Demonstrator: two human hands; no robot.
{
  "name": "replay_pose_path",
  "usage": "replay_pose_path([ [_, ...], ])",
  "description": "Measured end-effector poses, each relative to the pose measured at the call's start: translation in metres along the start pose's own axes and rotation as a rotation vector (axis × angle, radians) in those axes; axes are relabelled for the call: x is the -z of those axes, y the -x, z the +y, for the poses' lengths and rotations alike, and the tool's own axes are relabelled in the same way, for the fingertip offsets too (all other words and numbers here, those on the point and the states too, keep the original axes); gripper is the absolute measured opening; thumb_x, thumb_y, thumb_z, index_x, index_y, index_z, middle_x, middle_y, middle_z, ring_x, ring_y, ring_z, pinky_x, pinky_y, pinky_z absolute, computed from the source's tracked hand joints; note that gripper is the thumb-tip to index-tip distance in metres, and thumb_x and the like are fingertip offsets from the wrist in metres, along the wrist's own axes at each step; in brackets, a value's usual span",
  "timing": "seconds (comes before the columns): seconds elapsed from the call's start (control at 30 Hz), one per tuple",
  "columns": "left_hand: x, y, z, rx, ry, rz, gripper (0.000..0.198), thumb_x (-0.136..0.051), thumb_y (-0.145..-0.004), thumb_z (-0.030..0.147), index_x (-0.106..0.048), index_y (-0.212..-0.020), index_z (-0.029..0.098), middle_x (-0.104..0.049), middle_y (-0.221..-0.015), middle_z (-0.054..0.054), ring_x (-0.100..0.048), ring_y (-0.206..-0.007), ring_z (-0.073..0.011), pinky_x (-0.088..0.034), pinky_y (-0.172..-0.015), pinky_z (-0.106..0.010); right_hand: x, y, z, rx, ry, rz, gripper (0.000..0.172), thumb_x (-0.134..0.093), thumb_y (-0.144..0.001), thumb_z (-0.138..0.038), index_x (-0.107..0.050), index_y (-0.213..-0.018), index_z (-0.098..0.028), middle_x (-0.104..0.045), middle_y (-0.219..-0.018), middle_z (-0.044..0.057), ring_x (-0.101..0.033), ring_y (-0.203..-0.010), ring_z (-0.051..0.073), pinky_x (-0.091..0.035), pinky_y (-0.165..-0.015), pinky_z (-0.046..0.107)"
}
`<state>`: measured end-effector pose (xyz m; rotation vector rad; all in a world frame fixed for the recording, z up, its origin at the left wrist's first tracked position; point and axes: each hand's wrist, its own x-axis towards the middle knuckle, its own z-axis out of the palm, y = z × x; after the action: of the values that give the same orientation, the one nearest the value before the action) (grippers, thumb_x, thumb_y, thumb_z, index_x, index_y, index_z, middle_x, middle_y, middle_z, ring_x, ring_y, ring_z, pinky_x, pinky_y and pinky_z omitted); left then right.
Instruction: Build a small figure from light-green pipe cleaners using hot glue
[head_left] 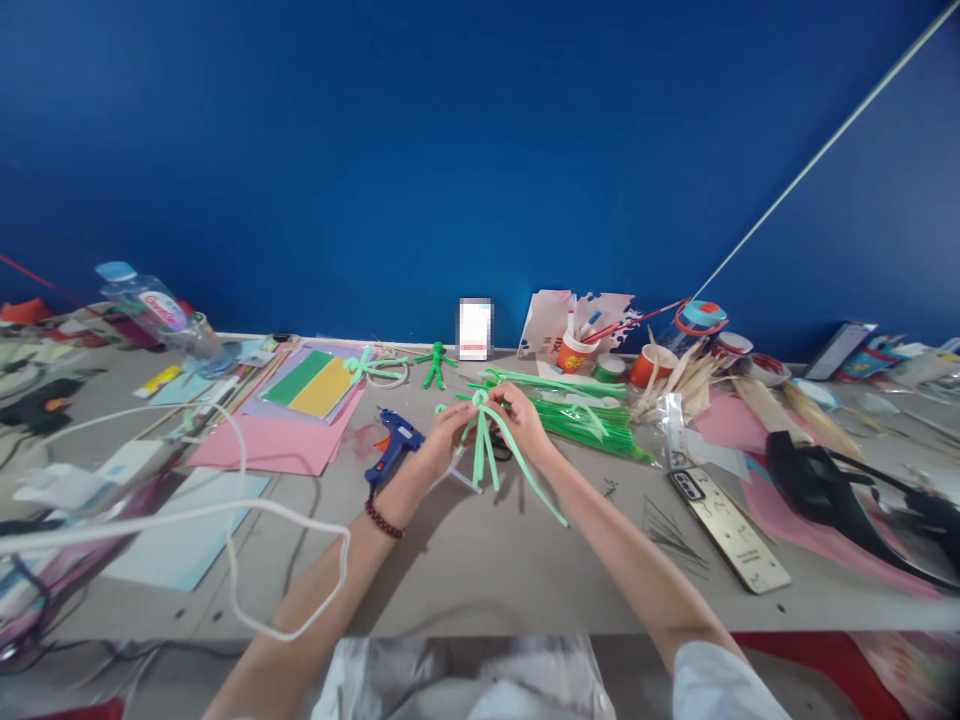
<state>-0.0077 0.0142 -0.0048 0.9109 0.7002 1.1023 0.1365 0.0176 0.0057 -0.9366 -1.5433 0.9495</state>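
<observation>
Left hand: we see the left hand (448, 432) with its fingers narrowed around the top of some light green strands (478, 464); a dark red bracelet (384, 521) circles the wrist.
Right hand: we see the right hand (523, 420) pinching the same gathered top, close beside the left; the exact fingertip contact is too small for us to tell.
Light green strands: we find them above the middle of the grey table (517, 572), joined at the top and hanging loose below; the longest slants toward the table's near edge.
Glue gun: we see the blue glue gun (397, 436) just beside the left hand.
Far edge: we make out a small green figure (436, 366) and an upright pixelated screen (475, 330) near the middle; right of them stands an orange cup (574, 356) holding pens.
Right side: we see bundled green stems (589, 428) near the right hand; a patterned phone (739, 545) lies toward the near right corner.
Left side: we see pink sheets (266, 446); nearer the far left corner, a tilted clear bottle (161, 308).
</observation>
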Motion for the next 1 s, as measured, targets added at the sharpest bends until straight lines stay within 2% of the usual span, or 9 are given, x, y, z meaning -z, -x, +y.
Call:
replay_pose_path([
  [0.1,0.0,0.001,0.0,0.003,0.011,0.012,0.029,-0.072,-0.065,0.038,-0.056,-0.064,0.014,-0.035,-0.05,0.007,-0.029,-0.044,-0.0042,-0.018,-0.043,-0.02,-0.001,0.0,0.0,-0.031,-0.071,0.051,0.019,-0.058,-0.078,-0.04,-0.057,-0.079,-0.021,-0.052,-0.077,0.001,-0.052,-0.067,0.013,-0.046,-0.052,0.022],
  [0.23,0.002,0.001,-0.002,-0.076,-0.047,0.012,0.027,-0.07,-0.069,0.04,-0.06,-0.068,0.014,-0.031,-0.047,0.008,-0.023,-0.042,-0.0028,-0.015,-0.043,-0.02,-0.005,-0.001,-0.001,-0.083,-0.233,0.085,0.021,-0.064,-0.074,-0.041,-0.057,-0.078,-0.021,-0.054,-0.072,-0.001,-0.051,-0.061,0.011,-0.045,-0.055,0.024],
  [0.33,0.002,0.0,-0.002,-0.122,-0.093,0.021,0.028,-0.071,-0.068,0.041,-0.062,-0.068,0.015,-0.037,-0.049,0.007,-0.025,-0.042,-0.0026,-0.018,-0.043,-0.02,-0.004,-0.003,-0.003,-0.139,-0.367,0.073,0.024,-0.069,-0.069,-0.041,-0.058,-0.075,-0.021,-0.056,-0.068,-0.002,-0.052,-0.059,0.011,-0.046,-0.058,0.025],
  [0.47,0.0,-0.001,-0.002,-0.199,-0.189,0.098,0.027,-0.073,-0.065,0.04,-0.062,-0.066,0.015,-0.048,-0.056,0.004,-0.03,-0.045,-0.0029,-0.023,-0.043,-0.02,0.005,-0.007,-0.009,-0.253,-0.485,-0.035,0.027,-0.068,-0.07,-0.045,-0.058,-0.077,-0.02,-0.06,-0.069,-0.001,-0.056,-0.062,0.012,-0.048,-0.06,0.027],
  [0.6,0.0,-0.003,-0.003,-0.234,-0.242,0.143,0.027,-0.074,-0.063,0.039,-0.062,-0.066,0.015,-0.054,-0.06,0.003,-0.037,-0.048,-0.0047,-0.029,-0.046,-0.02,0.015,-0.008,-0.016,-0.376,-0.391,-0.07,0.034,-0.077,-0.059,-0.038,-0.061,-0.083,-0.02,-0.064,-0.072,-0.001,-0.06,-0.063,0.014,-0.051,-0.06,0.029],
  [0.7,0.003,-0.005,-0.005,-0.233,-0.282,0.132,0.025,-0.072,-0.066,0.04,-0.064,-0.071,0.016,-0.056,-0.062,0.002,-0.042,-0.051,-0.0063,-0.033,-0.049,-0.02,0.016,-0.007,-0.018,-0.405,-0.287,-0.081,0.033,-0.08,-0.054,-0.034,-0.066,-0.079,-0.017,-0.066,-0.072,0.0,-0.06,-0.062,0.014,-0.051,-0.062,0.029],
  [0.77,0.005,-0.005,-0.007,-0.237,-0.299,0.117,0.026,-0.07,-0.068,0.04,-0.065,-0.075,0.016,-0.058,-0.064,0.001,-0.046,-0.054,-0.0073,-0.036,-0.051,-0.02,0.013,-0.006,-0.016,-0.39,-0.239,-0.065,0.028,-0.077,-0.057,-0.036,-0.069,-0.074,-0.015,-0.066,-0.071,0.001,-0.06,-0.063,0.014,-0.05,-0.065,0.029],
  [0.87,0.005,-0.006,-0.008,-0.284,-0.312,0.135,0.026,-0.07,-0.068,0.04,-0.064,-0.074,0.015,-0.059,-0.066,0.001,-0.049,-0.057,-0.008,-0.038,-0.054,-0.02,0.006,-0.004,-0.01,-0.304,-0.142,0.045,0.023,-0.073,-0.059,-0.035,-0.069,-0.068,-0.015,-0.065,-0.067,0.001,-0.059,-0.064,0.016,-0.047,-0.065,0.029],
  [1.0,0.003,-0.006,-0.012,-0.255,-0.25,0.131,0.027,-0.07,-0.068,0.04,-0.058,-0.069,0.015,-0.055,-0.057,0.003,-0.047,-0.052,-0.007,-0.034,-0.047,-0.018,-0.005,-0.001,-0.004,-0.207,-0.066,0.169,0.018,-0.068,-0.064,-0.033,-0.067,-0.069,-0.015,-0.065,-0.068,0.001,-0.059,-0.066,0.016,-0.045,-0.062,0.027],
])
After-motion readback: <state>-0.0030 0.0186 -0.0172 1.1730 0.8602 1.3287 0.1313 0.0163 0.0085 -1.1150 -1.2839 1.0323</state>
